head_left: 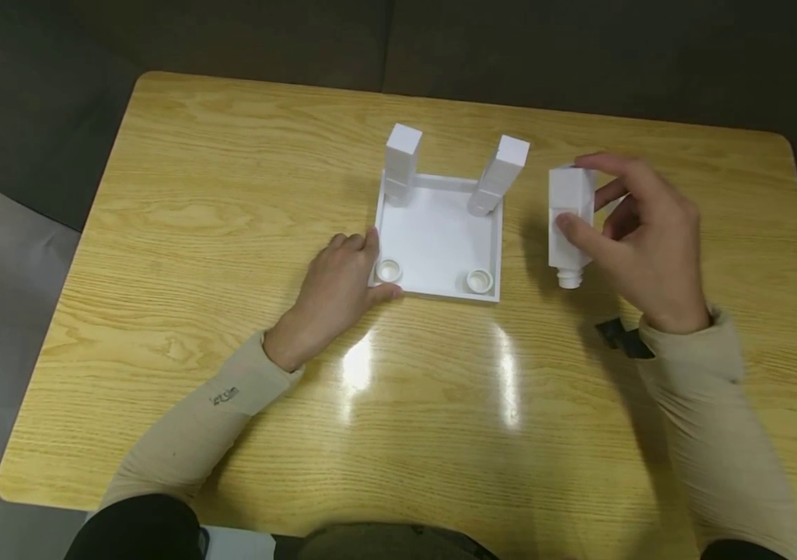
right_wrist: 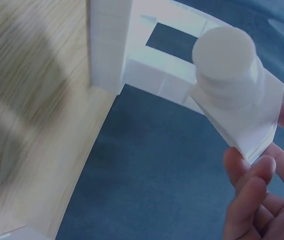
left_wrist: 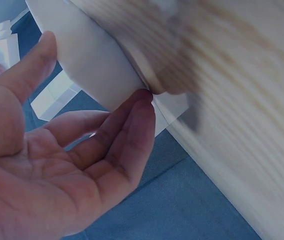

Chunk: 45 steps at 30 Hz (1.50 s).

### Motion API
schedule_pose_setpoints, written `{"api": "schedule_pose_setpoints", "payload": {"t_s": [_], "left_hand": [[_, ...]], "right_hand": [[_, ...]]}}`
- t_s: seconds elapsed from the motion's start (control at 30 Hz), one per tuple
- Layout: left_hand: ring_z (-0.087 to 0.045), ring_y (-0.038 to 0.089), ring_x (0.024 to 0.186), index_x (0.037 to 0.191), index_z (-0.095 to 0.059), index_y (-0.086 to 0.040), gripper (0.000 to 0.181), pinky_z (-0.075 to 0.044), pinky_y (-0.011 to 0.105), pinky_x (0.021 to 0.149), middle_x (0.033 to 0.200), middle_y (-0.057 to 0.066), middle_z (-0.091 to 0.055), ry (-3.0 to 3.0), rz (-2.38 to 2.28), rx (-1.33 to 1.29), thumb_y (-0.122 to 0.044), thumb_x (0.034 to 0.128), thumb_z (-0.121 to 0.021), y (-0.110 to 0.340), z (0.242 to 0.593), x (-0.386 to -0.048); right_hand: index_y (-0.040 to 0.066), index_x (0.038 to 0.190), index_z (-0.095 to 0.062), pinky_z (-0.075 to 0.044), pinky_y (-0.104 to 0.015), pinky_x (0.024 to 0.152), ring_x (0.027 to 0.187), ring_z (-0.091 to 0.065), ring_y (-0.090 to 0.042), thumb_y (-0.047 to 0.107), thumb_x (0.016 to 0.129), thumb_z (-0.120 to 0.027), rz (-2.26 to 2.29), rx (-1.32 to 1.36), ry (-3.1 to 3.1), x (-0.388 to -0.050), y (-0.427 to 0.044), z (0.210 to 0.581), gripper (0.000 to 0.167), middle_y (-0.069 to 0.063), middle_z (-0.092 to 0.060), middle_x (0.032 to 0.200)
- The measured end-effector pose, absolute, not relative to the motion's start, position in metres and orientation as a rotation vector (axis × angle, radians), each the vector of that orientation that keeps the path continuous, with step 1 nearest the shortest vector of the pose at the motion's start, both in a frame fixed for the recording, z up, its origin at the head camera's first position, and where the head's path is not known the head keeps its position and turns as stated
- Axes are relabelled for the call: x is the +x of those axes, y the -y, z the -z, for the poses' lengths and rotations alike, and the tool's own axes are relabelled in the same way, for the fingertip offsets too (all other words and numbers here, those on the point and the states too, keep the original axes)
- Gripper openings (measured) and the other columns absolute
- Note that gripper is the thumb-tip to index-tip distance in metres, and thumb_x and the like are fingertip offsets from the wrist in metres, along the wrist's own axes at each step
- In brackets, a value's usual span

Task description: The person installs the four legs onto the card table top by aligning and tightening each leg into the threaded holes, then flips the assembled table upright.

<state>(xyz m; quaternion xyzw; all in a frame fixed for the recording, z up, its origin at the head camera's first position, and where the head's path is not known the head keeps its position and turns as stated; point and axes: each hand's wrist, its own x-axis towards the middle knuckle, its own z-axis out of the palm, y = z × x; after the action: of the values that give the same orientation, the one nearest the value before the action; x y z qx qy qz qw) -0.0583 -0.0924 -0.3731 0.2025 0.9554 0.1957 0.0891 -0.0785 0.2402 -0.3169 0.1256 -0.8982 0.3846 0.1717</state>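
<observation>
A white square tabletop (head_left: 440, 241) with a raised rim lies on the wooden table, underside up. One white leg (head_left: 401, 163) stands upright at its back left corner, another leg (head_left: 501, 171) at the back right. Round sockets (head_left: 480, 281) show at both front corners. My left hand (head_left: 338, 284) grips the front left corner, thumb at the front edge and fingers along the left side. To the right of the tabletop, my right hand (head_left: 646, 233) holds a third white leg (head_left: 569, 190) in the air between thumb and fingers, its threaded end (right_wrist: 224, 55) pointing toward me.
Beneath everything is a wooden table (head_left: 230, 194) with rounded corners. A dark strap-like piece (head_left: 625, 338) shows by the right sleeve. Dark partitions (head_left: 510, 54) stand behind the table's far edge.
</observation>
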Motion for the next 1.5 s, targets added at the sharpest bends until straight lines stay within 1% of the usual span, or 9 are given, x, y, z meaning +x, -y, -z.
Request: {"api": "schedule_pose_setpoints", "payload": {"t_s": [0.07, 0.2, 0.3, 0.37, 0.53, 0.87, 1.0, 1.3, 1.5], "left_hand": [[-0.068, 0.042, 0.111, 0.149, -0.049, 0.021, 0.092, -0.058, 0.048, 0.099, 0.132, 0.033, -0.069, -2.840, -0.582, 0.599, -0.040, 0.0920, -0.087, 0.092, 0.373, -0.058], [-0.068, 0.041, 0.109, 0.149, -0.049, 0.021, 0.092, -0.058, 0.047, 0.097, 0.129, 0.031, -0.070, -2.834, -0.581, 0.596, -0.040, 0.0922, -0.087, 0.092, 0.373, -0.058], [-0.067, 0.040, 0.107, 0.150, -0.049, 0.021, 0.092, -0.058, 0.047, 0.096, 0.126, 0.030, -0.071, -2.835, -0.580, 0.594, -0.040, 0.0923, -0.087, 0.092, 0.373, -0.058], [-0.067, 0.040, 0.107, 0.150, -0.049, 0.021, 0.092, -0.058, 0.047, 0.095, 0.125, 0.030, -0.071, -2.837, -0.582, 0.594, -0.040, 0.0923, -0.087, 0.092, 0.373, -0.058], [-0.067, 0.040, 0.107, 0.149, -0.049, 0.021, 0.092, -0.059, 0.048, 0.095, 0.126, 0.031, -0.071, -2.840, -0.577, 0.595, -0.040, 0.0923, -0.087, 0.092, 0.373, -0.058], [-0.067, 0.040, 0.107, 0.149, -0.050, 0.021, 0.092, -0.059, 0.047, 0.094, 0.125, 0.030, -0.072, -2.839, -0.560, 0.594, -0.041, 0.0921, -0.087, 0.092, 0.372, -0.058], [-0.067, 0.040, 0.106, 0.149, -0.049, 0.021, 0.092, -0.058, 0.047, 0.094, 0.125, 0.030, -0.071, -2.836, -0.566, 0.585, -0.041, 0.0923, -0.087, 0.092, 0.372, -0.058], [-0.068, 0.041, 0.106, 0.148, -0.050, 0.023, 0.092, -0.059, 0.048, 0.095, 0.123, 0.032, -0.071, -2.851, -0.578, 0.609, -0.039, 0.0921, -0.088, 0.092, 0.373, -0.058], [-0.068, 0.041, 0.105, 0.148, -0.050, 0.022, 0.091, -0.059, 0.047, 0.094, 0.123, 0.032, -0.072, -2.855, -0.569, 0.615, -0.040, 0.0921, -0.088, 0.092, 0.372, -0.058]], "right_hand": [[0.006, 0.134, -0.075, -0.038, -0.012, 0.056, 0.058, -0.047, -0.003, -0.005, 0.084, -0.089, -1.085, 0.393, 2.547, -0.078, -0.239, 0.316, 0.053, 0.000, -0.066, 0.091], [0.007, 0.136, -0.075, -0.038, -0.013, 0.054, 0.056, -0.047, -0.004, -0.005, 0.084, -0.089, -1.092, 0.472, 2.523, -0.077, -0.236, 0.314, 0.054, 0.005, -0.066, 0.091], [0.006, 0.135, -0.075, -0.038, -0.013, 0.054, 0.055, -0.047, -0.004, -0.008, 0.084, -0.089, -1.114, 0.507, 2.501, -0.077, -0.231, 0.313, 0.054, 0.004, -0.067, 0.090], [0.005, 0.134, -0.075, -0.038, -0.013, 0.054, 0.055, -0.047, -0.004, -0.008, 0.083, -0.089, -1.122, 0.522, 2.499, -0.077, -0.228, 0.312, 0.054, 0.000, -0.067, 0.089], [0.007, 0.138, -0.074, -0.040, -0.014, 0.054, 0.056, -0.048, -0.004, -0.003, 0.086, -0.089, -1.091, 0.616, 2.511, -0.079, -0.224, 0.312, 0.055, -0.002, -0.069, 0.090], [0.008, 0.138, -0.074, -0.041, -0.014, 0.055, 0.056, -0.049, -0.006, 0.000, 0.086, -0.090, -1.106, 0.623, 2.531, -0.077, -0.214, 0.313, 0.055, -0.005, -0.070, 0.088], [0.007, 0.138, -0.073, -0.041, -0.013, 0.055, 0.055, -0.050, -0.004, -0.001, 0.086, -0.089, -1.093, 0.674, 2.514, -0.076, -0.211, 0.311, 0.055, -0.005, -0.071, 0.088], [0.006, 0.137, -0.073, -0.041, -0.014, 0.055, 0.056, -0.050, -0.006, 0.000, 0.088, -0.088, -1.113, 0.701, 2.511, -0.072, -0.204, 0.309, 0.052, -0.005, -0.070, 0.088], [0.008, 0.137, -0.074, -0.041, -0.016, 0.055, 0.056, -0.049, -0.007, -0.001, 0.086, -0.088, -1.137, 0.687, 2.504, -0.070, -0.199, 0.307, 0.053, -0.003, -0.070, 0.087]]}}
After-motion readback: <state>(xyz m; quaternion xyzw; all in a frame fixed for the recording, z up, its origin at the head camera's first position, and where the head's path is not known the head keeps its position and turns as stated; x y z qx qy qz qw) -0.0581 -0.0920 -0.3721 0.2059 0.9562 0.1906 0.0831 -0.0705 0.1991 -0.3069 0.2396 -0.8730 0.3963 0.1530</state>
